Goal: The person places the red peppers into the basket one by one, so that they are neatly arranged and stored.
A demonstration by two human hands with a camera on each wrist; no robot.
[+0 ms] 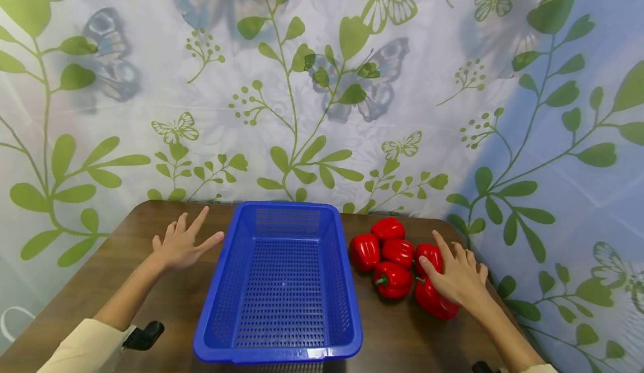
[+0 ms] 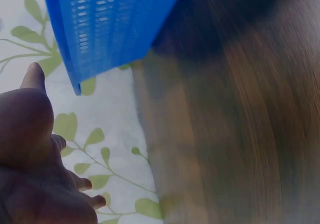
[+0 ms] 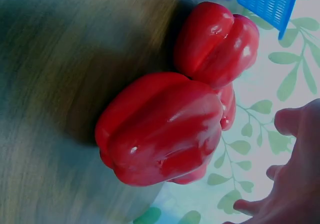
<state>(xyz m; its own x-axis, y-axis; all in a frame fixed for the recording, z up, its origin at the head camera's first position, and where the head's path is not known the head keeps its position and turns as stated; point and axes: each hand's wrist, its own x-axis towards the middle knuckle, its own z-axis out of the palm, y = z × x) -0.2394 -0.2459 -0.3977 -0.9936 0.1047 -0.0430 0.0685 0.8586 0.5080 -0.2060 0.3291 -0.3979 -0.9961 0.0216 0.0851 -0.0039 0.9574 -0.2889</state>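
A blue plastic basket (image 1: 282, 356) with perforated walls and floor stands on the table, nothing lying in it. Left of it my left hand (image 1: 179, 244) hovers with fingers spread, the thumb close to the basket's rim. Several glossy red bell peppers (image 1: 393, 279) are grouped to the right of the basket. Over the rightmost ones my right hand (image 1: 459, 275) is held with spread fingers, partly covering them in the head view. In the right wrist view, a large bell pepper (image 3: 162, 129) lies beside the right hand (image 3: 287, 171), apart from its fingers.
The brown wooden table (image 1: 171, 317) ends at the back against a hanging curtain (image 1: 322, 82) printed with leaves and butterflies. The curtain also runs along the right side. A black strap piece (image 1: 143, 336) sits at my left wrist.
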